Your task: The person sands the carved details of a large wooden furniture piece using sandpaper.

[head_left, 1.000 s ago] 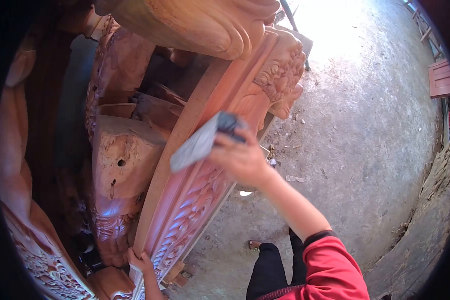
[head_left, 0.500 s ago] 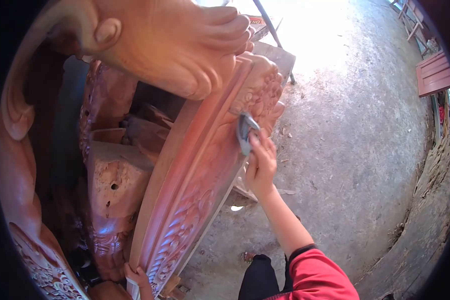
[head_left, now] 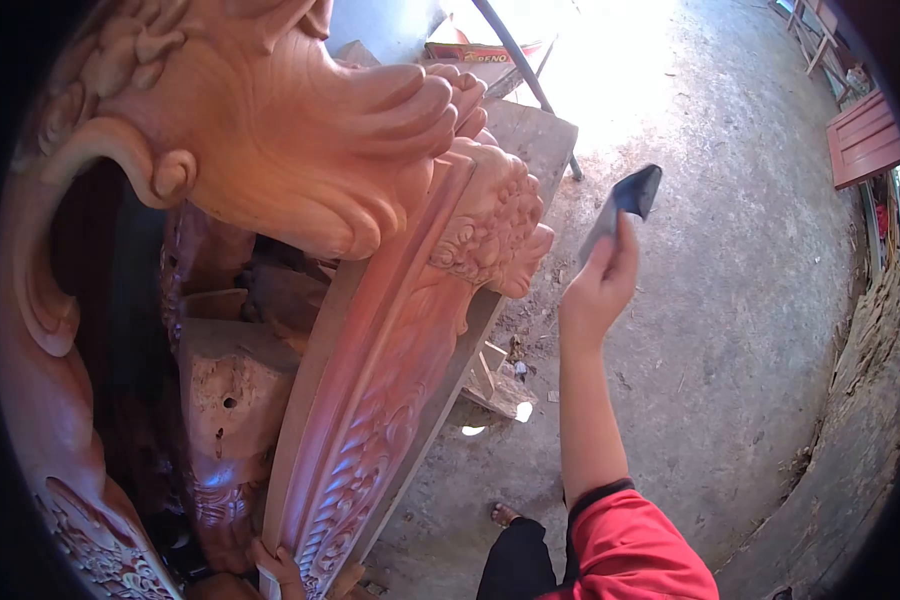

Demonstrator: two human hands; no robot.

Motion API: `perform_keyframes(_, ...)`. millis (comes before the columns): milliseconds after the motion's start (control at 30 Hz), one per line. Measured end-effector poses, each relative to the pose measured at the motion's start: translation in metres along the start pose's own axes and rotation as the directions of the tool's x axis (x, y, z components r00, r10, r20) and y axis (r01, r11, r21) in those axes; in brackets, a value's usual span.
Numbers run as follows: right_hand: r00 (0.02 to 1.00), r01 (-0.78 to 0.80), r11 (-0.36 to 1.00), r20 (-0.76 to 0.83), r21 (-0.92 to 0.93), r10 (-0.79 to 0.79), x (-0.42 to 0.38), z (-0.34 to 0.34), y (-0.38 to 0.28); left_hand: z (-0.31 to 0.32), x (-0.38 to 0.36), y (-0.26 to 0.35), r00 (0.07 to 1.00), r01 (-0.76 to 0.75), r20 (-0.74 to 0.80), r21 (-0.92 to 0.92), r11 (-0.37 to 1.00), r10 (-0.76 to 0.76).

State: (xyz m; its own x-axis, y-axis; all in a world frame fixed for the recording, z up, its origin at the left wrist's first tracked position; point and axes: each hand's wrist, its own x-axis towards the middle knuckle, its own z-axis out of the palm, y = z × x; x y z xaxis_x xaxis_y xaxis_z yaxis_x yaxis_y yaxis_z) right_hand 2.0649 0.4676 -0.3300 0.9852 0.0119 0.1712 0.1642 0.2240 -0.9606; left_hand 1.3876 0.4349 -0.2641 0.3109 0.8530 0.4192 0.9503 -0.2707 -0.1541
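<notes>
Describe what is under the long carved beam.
A flat board shows past the carved beam's far end and right edge; the rest is covered and cannot be seen.

Left hand [head_left: 284, 570] partly cut off by bottom edge; grey tool [head_left: 610, 212] blurred.

- You have a folded sheet [head_left: 610, 214] at 2 o'clock, pale grey along its side and blue-black toward the tip.
- Your sleeve [head_left: 640, 545] at 5 o'clock is bright red with a black cuff; your trousers [head_left: 513, 565] at 6 are black.
- Your carved wooden rail [head_left: 365, 365] at 8 o'clock is reddish-brown, patterned with rope-like twists and scrolls, with a blue-violet sheen.
- The scrolled wooden carving [head_left: 270, 140] toward 11 is warm orange-brown.
- You see mottled grey floor [head_left: 730, 300] at 3 o'clock.
- A panelled board [head_left: 868, 140] at 2 is dull red.
</notes>
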Motion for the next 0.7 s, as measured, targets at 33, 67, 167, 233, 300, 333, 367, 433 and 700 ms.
perform_keyframes(33, 0.993, -0.071, 0.994, 0.084, -0.086, 0.078, -0.009, -0.005, 0.008, -0.015, 0.018, 0.03, 1.0, -0.012, 0.014, -0.026, 1.0, 0.012)
perform_keyframes(67, 0.983, -0.121, 0.993, 0.141, -0.013, 0.121, -0.024, -0.012, 0.015, -0.024, 0.031, 0.059, 0.999, -0.02, 0.026, -0.05, 0.999, 0.021)
perform_keyframes(167, 0.947, -0.176, 0.983, 0.279, 0.044, 0.157, -0.074, -0.037, 0.026, -0.026, 0.044, 0.113, 0.991, -0.093, -0.094, 0.003, 0.996, 0.093)
perform_keyframes(233, 0.913, -0.183, 0.983, 0.37, 0.002, 0.17, -0.089, -0.043, 0.027, -0.024, 0.073, 0.184, 0.979, -0.178, -0.133, -0.184, 0.967, 0.155)
perform_keyframes(300, 0.876, -0.16, 0.987, 0.458, -0.022, 0.152, -0.095, -0.043, 0.023, -0.019, 0.125, 0.258, 0.852, -0.523, -0.239, -0.422, 0.74, 0.466)
perform_keyframes(333, 0.9, -0.064, 0.998, 0.43, -0.027, 0.069, -0.095, -0.035, 0.017, -0.016, 0.156, 0.299, 0.791, -0.604, -0.216, -0.427, 0.673, 0.573)
perform_keyframes(367, 0.898, -0.066, 0.997, 0.434, -0.03, 0.072, -0.092, -0.03, 0.009, -0.014, 0.186, 0.339, 0.803, -0.588, -0.129, -0.334, 0.737, 0.582)
perform_keyframes(433, 0.826, 0.221, 0.975, 0.532, 0.003, -0.189, -0.079, -0.02, -0.008, -0.007, 0.241, 0.401, 0.92, -0.391, -0.138, -0.315, 0.865, 0.366)
perform_keyframes(700, 0.868, 0.237, 0.961, 0.476, -0.144, -0.143, -0.066, -0.028, -0.002, 0.008, 0.283, 0.439, 0.988, -0.123, 0.068, -0.188, 0.974, 0.138)
